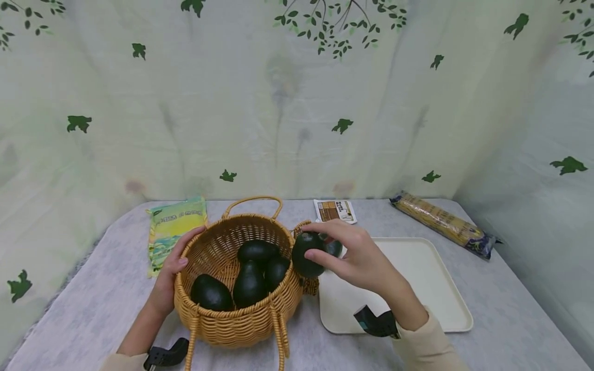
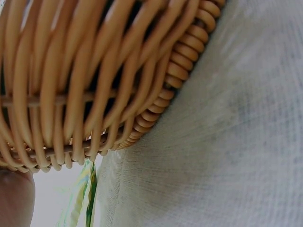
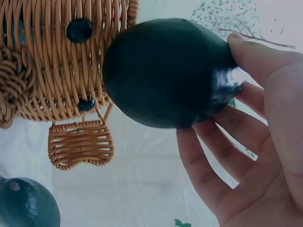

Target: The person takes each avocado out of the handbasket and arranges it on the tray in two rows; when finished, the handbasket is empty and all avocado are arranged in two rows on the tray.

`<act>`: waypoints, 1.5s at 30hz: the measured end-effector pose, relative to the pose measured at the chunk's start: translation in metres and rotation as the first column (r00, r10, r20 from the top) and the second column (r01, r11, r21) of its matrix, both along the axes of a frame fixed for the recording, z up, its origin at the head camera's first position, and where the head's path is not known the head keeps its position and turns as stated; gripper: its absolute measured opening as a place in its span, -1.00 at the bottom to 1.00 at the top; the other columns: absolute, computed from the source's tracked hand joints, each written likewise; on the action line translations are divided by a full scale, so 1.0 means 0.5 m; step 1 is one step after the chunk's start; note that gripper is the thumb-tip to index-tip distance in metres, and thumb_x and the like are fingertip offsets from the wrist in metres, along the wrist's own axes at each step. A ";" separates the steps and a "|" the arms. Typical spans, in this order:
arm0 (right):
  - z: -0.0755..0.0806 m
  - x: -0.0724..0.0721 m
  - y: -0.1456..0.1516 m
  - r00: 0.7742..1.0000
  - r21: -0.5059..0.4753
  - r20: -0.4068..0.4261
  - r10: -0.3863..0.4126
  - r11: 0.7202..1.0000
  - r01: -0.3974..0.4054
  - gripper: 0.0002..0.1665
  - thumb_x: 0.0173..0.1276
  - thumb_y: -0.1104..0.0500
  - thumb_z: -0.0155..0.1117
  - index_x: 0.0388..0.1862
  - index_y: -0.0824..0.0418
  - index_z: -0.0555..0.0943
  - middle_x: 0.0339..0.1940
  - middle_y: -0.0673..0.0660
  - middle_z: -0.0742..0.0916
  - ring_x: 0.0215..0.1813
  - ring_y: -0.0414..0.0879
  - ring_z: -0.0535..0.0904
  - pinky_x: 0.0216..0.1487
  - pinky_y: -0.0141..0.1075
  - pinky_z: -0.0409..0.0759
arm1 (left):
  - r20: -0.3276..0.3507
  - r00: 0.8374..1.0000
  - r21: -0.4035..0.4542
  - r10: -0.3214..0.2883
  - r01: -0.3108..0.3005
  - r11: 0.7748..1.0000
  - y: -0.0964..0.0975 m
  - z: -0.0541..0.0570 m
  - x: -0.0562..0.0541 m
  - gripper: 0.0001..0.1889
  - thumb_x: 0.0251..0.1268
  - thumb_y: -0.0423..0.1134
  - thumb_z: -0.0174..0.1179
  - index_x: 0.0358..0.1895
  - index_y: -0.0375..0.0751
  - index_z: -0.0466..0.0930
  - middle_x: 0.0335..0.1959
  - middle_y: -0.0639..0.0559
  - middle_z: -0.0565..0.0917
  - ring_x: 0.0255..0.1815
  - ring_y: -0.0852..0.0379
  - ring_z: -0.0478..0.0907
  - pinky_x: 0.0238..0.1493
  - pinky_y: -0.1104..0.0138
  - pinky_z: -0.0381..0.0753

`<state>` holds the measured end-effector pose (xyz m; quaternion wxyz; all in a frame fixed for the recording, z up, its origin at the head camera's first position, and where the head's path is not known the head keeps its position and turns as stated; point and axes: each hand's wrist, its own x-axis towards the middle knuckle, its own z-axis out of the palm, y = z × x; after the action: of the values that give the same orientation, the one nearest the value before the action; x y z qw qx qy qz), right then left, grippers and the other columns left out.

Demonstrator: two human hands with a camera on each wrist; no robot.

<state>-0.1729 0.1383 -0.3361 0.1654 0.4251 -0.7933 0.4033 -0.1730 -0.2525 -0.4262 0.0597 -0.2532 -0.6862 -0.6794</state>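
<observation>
My right hand pinches a dark green avocado between thumb and fingers, just off the right rim of a wicker basket. In the right wrist view that avocado appears large, its smooth skin shiny on one side. Several more avocados lie inside the basket. Another avocado sits beyond the right hand, partly hidden by it. My left hand holds the basket's left side at the rim. In the left wrist view, the woven wall fills the upper left.
A white tray lies right of the basket. Behind stand a green-yellow packet, a small brown-white packet and a long pack of noodles. The basket's tall handle rises at the back; a leaf-printed curtain encloses the table.
</observation>
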 end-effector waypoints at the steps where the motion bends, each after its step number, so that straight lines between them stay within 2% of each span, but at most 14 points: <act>1: 0.001 0.000 0.000 1.000 -0.001 0.004 -0.005 1.000 0.005 -0.48 0.32 0.19 0.49 0.27 0.16 0.65 0.10 0.00 0.77 -0.02 -0.18 0.68 -0.08 -0.26 0.69 | -0.002 1.000 0.003 -0.002 0.002 1.000 0.000 0.001 0.001 -0.36 0.54 -0.24 -0.41 0.65 -0.23 0.04 0.49 0.06 0.30 0.46 0.12 0.33 0.28 0.39 0.48; 6: 0.005 0.000 0.005 1.000 -0.004 0.015 -0.023 1.000 0.023 -0.47 0.31 0.20 0.50 0.27 0.13 0.66 0.12 0.00 0.76 -0.01 -0.19 0.68 -0.06 -0.28 0.69 | -0.021 1.000 0.013 -0.010 0.010 1.000 0.001 0.002 0.001 -0.36 0.53 -0.25 -0.42 0.65 -0.23 0.04 0.50 0.02 0.30 0.46 0.10 0.32 0.27 0.39 0.48; 13: 0.004 -0.004 0.020 0.998 -0.012 0.019 -0.064 0.998 0.064 -0.49 0.32 0.22 0.49 0.26 0.14 0.67 0.17 0.01 0.75 0.09 -0.16 0.68 0.02 -0.24 0.69 | 0.008 1.000 -0.002 0.008 -0.008 1.000 0.000 0.000 0.001 -0.36 0.54 -0.24 -0.42 0.64 -0.26 0.03 0.49 0.04 0.30 0.45 0.10 0.33 0.27 0.36 0.49; 20: 0.003 -0.015 0.034 0.996 -0.009 0.026 -0.091 0.996 0.091 -0.49 0.33 0.22 0.48 0.26 0.11 0.67 0.19 0.03 0.75 0.16 -0.13 0.68 0.05 -0.25 0.68 | 0.000 1.000 0.003 -0.019 0.019 1.000 -0.003 0.000 0.005 -0.37 0.55 -0.23 -0.42 0.66 -0.18 0.04 0.51 0.04 0.28 0.47 0.13 0.32 0.29 0.36 0.48; 26: 0.004 -0.024 0.045 0.990 0.006 0.024 -0.137 0.991 0.137 -0.51 0.35 0.20 0.47 0.26 0.09 0.67 0.19 0.02 0.75 0.18 -0.09 0.69 0.06 -0.21 0.68 | 0.002 1.000 0.011 0.001 -0.001 1.000 -0.002 0.000 0.005 -0.37 0.55 -0.25 -0.42 0.64 -0.28 0.00 0.50 -0.01 0.28 0.46 0.09 0.33 0.27 0.36 0.50; 34: -0.005 -0.036 0.070 0.974 0.011 0.056 -0.222 0.975 0.221 -0.51 0.34 0.21 0.47 0.25 0.09 0.68 0.16 0.03 0.77 0.12 -0.07 0.71 0.03 -0.17 0.69 | 0.009 1.000 -0.014 0.001 -0.001 1.000 -0.002 0.002 0.003 -0.37 0.54 -0.23 -0.41 0.65 -0.17 0.07 0.51 0.06 0.28 0.48 0.13 0.30 0.30 0.37 0.45; 40: -0.013 -0.053 0.087 0.963 0.013 0.058 -0.263 0.965 0.262 -0.53 0.34 0.22 0.47 0.24 0.13 0.69 0.14 0.06 0.78 0.08 -0.04 0.72 0.01 -0.16 0.70 | 0.004 1.000 -0.003 0.000 0.001 1.000 -0.001 0.003 0.003 -0.37 0.54 -0.24 -0.40 0.64 -0.18 0.07 0.51 0.03 0.28 0.48 0.12 0.30 0.30 0.37 0.45; 45: -0.018 -0.063 0.100 0.942 0.040 0.101 -0.320 0.947 0.318 -0.54 0.35 0.18 0.47 0.22 0.15 0.69 0.12 0.09 0.78 0.04 -0.01 0.73 -0.01 -0.13 0.71 | -0.012 1.000 -0.004 -0.012 0.012 1.000 -0.001 0.003 0.002 -0.37 0.54 -0.25 -0.42 0.65 -0.18 0.05 0.51 0.04 0.28 0.48 0.12 0.30 0.30 0.38 0.45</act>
<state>-0.2043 0.1882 -0.3453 0.1811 0.2709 -0.8638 0.3841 -0.1718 -0.2532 -0.4248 0.0591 -0.2614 -0.6855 -0.6769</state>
